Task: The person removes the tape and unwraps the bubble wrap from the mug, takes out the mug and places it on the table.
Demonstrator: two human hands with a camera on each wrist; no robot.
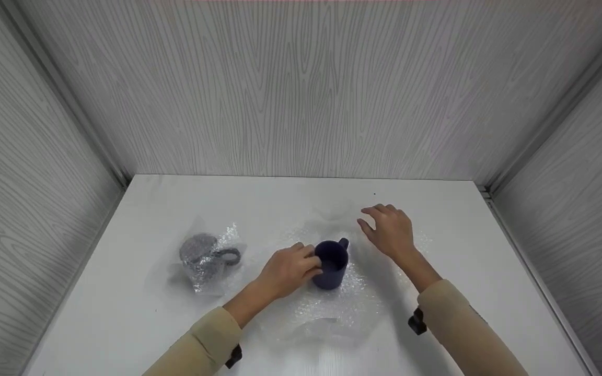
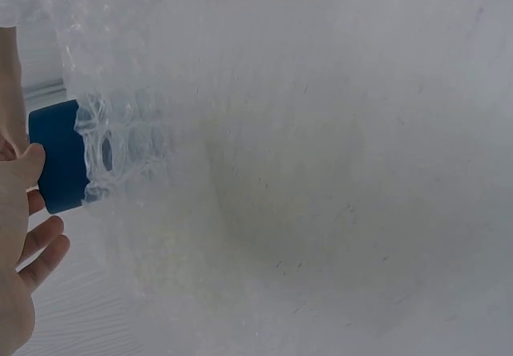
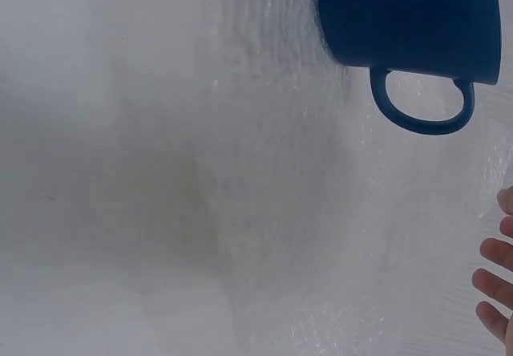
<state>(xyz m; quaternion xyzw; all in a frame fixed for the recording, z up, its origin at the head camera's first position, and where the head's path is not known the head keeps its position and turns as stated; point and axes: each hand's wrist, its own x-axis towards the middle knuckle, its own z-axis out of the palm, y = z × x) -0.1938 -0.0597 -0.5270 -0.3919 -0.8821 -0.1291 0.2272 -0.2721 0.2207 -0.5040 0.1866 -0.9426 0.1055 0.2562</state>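
A dark blue mug (image 1: pixel 331 274) stands upright on a sheet of clear bubble wrap (image 1: pixel 327 308), its handle pointing away toward the back right. My left hand (image 1: pixel 291 269) holds the mug by the left side of its rim, with the thumb (image 2: pixel 30 166) against the blue wall in the left wrist view. Bubble wrap hides the mug's lower part there. Apart from the mug, to its right, my right hand (image 1: pixel 391 232) hovers with loosely bent fingers and nothing in them. The right wrist view shows the mug's handle (image 3: pixel 425 127) and spread fingertips (image 3: pixel 490 284) below it.
Another mug (image 1: pixel 201 250), wrapped in bubble wrap, lies on the left of the white table (image 1: pixel 139 324). Its handle shows through the wrap. Wood-grain panels (image 1: pixel 301 89) rise at the back and both sides.
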